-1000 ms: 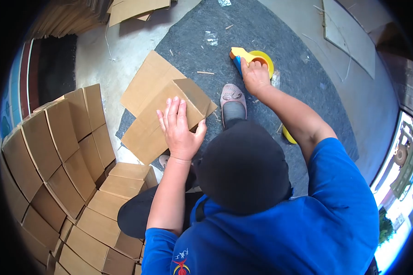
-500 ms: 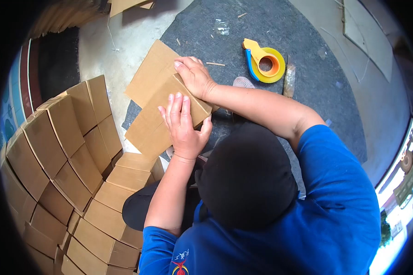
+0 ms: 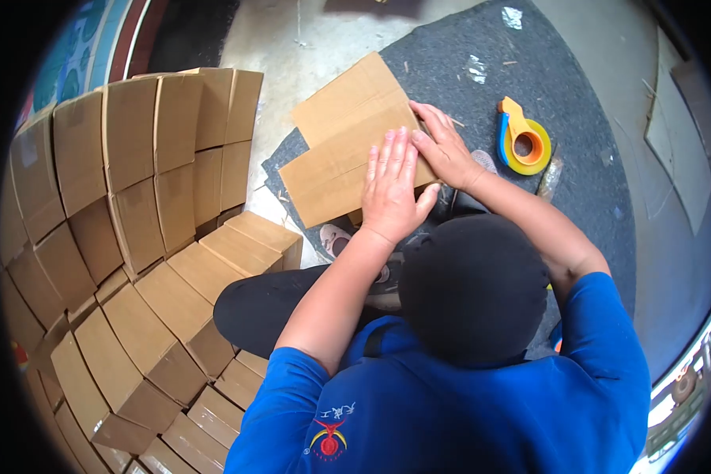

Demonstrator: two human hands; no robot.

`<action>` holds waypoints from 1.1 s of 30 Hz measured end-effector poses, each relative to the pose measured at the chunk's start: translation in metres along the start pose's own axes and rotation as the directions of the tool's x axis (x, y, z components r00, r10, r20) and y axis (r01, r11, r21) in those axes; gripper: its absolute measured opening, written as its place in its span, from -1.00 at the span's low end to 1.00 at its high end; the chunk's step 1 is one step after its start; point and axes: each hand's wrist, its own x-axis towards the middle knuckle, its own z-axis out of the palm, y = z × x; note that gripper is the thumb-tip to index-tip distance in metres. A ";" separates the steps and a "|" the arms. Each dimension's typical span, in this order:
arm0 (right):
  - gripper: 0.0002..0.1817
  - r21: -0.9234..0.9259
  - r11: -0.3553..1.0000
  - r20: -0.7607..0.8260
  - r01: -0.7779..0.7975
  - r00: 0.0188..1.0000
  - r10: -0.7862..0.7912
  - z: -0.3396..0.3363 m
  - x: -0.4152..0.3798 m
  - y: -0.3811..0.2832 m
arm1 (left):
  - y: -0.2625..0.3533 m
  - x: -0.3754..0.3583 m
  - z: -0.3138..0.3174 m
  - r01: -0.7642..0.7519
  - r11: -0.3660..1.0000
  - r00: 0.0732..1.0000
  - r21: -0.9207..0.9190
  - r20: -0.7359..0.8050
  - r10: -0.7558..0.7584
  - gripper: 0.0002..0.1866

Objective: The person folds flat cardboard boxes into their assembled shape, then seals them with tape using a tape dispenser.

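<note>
A small brown cardboard box with long flaps spread out is held down in front of me, above the dark mat. My left hand lies flat on its near flap, fingers stretched and together, thumb apart toward the right. Against the box's right end rests my right hand, its fingers extended along the edge and close to the left fingertips. A second flap sticks out at the far side. The underside of the box is hidden.
A yellow and blue tape dispenser lies on the dark mat to the right, beside a clear crumpled wrapper. Rows of stacked cardboard boxes rise at the left, close to my left knee. Plastic scraps lie farther off.
The view has shifted, so box, hands and dispenser sit farther right. My right hand's fingers have straightened and come nearer to my left fingertips. Both hands stay on the box.
</note>
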 end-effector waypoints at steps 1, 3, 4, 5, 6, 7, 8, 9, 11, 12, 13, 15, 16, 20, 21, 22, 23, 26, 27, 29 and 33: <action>-0.40 -0.055 0.998 0.050 0.036 0.998 -0.034 -0.001 -0.001 0.008 | -0.002 -0.002 -0.002 0.000 1.000 1.000 0.020 0.027 -0.001 -0.12; -0.41 -0.164 0.985 0.090 0.058 0.995 -0.044 -0.007 0.002 0.003 | -0.012 -0.013 -0.013 0.077 0.991 0.996 0.109 0.042 -0.082 -0.12; -0.41 -0.207 0.978 0.107 0.042 0.994 -0.020 -0.009 0.004 -0.003 | -0.027 -0.024 -0.017 0.161 0.970 0.985 0.184 0.036 -0.171 -0.09; -0.42 -0.247 0.969 0.124 0.030 0.992 0.001 -0.010 0.004 -0.007 | -0.044 -0.039 -0.023 0.248 0.939 0.967 0.237 0.002 -0.256 -0.09; -0.41 -0.265 0.964 0.149 0.000 0.988 0.041 -0.011 0.004 -0.010 | -0.064 -0.054 -0.029 0.333 0.898 0.941 0.287 -0.043 -0.335 -0.09; -0.41 -0.272 0.962 0.178 -0.021 0.981 0.072 -0.013 0.004 -0.013 | -0.089 -0.073 -0.030 0.436 0.852 0.900 0.290 -0.111 -0.422 -0.08; -0.42 -0.236 0.970 0.195 -0.057 0.975 0.105 -0.014 0.005 -0.014 | -0.100 -0.085 -0.039 0.574 0.797 0.819 0.190 -0.122 -0.561 -0.08; -0.44 -0.278 0.950 0.200 -0.138 0.960 0.198 -0.015 0.005 -0.025 | -0.110 -0.096 -0.047 0.692 0.718 0.721 0.081 -0.120 -0.682 -0.07; -0.43 -0.379 0.890 0.255 -0.253 0.896 0.363 -0.022 0.008 -0.042 | -0.145 -0.108 -0.022 0.843 0.429 0.472 -0.326 0.062 -0.880 -0.06; -0.41 -0.392 0.867 0.288 -0.308 0.854 0.434 -0.023 0.010 -0.035 | -0.141 -0.106 -0.023 0.788 0.311 0.456 -0.531 0.164 -0.875 -0.13; -0.34 -0.320 0.844 0.350 -0.431 0.774 0.528 -0.031 0.013 -0.061 | -0.130 -0.105 -0.024 0.619 0.202 0.546 -0.759 0.231 -0.805 -0.24; -0.24 -0.116 0.808 0.500 -0.578 0.669 0.550 -0.034 0.014 0.009 | -0.125 -0.099 -0.013 0.512 0.061 0.529 -0.857 0.259 -0.808 -0.32; -0.30 -0.120 0.769 0.457 -0.628 0.652 0.605 -0.033 0.016 0.003 | -0.111 -0.093 -0.025 0.514 0.045 0.504 -0.857 0.259 -0.824 -0.34; -0.39 -0.175 0.858 0.464 -0.483 0.728 0.504 -0.048 0.057 -0.062 | -0.072 -0.084 -0.114 0.482 0.143 0.487 -0.865 0.129 -0.864 -0.38; -0.41 -0.146 0.788 0.460 -0.599 0.664 0.590 -0.051 0.054 -0.165 | -0.073 -0.086 -0.137 0.330 0.186 0.558 -0.925 0.033 -0.829 -0.37; -0.45 -0.047 0.861 0.417 -0.506 0.774 0.478 -0.046 0.059 -0.200 | -0.065 -0.093 -0.169 0.233 0.329 0.584 -0.915 -0.139 -0.799 -0.36; -0.46 0.060 0.912 0.430 -0.406 0.835 0.344 -0.046 0.072 -0.221 | -0.052 -0.103 -0.208 0.132 0.467 0.592 -0.875 -0.308 -0.745 -0.35; -0.49 0.489 0.872 0.208 -0.018 0.973 -0.096 -0.021 0.093 -0.308 | -0.006 -0.148 -0.312 -0.125 0.885 0.471 -0.449 -0.811 -0.346 -0.24; -0.48 0.630 0.771 0.155 0.092 0.958 -0.241 -0.008 0.104 -0.333 | 0.006 -0.166 -0.343 -0.200 0.947 0.419 -0.251 -0.896 -0.148 -0.21; -0.48 0.834 0.511 0.065 0.208 0.883 -0.465 0.020 0.122 -0.398 | 0.019 -0.198 -0.392 -0.328 0.944 0.271 -0.015 -0.959 0.079 -0.14; -0.61 0.972 0.234 0.151 0.018 0.715 -0.682 0.096 0.127 -0.560 | 0.055 -0.256 -0.466 -0.516 0.838 0.029 0.177 -0.974 0.223 -0.11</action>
